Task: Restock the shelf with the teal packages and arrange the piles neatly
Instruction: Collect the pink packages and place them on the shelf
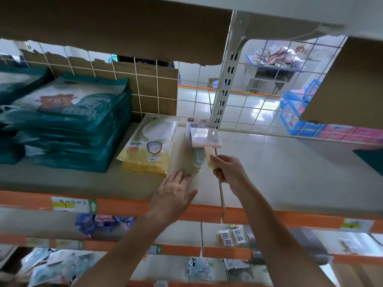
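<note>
A tall pile of teal packages [68, 125] with a cartoon animal on top lies on the left of the grey shelf [279, 162]. More teal packages [16, 79] are stacked at the far left. A teal corner [371, 160] shows at the right edge. My left hand [176, 189] rests flat on the shelf near its front edge, fingers straight. My right hand [226, 168] grips the pale handle of a small carded item [206, 139] that lies on a short stack of similar items.
A yellow-and-white package pile [151, 148] sits between the teal pile and the small items. A white upright post [223, 85] and wire grid back the shelf. Cardboard hangs overhead. The orange shelf lip [124, 206] carries price labels. Lower shelves hold mixed packets.
</note>
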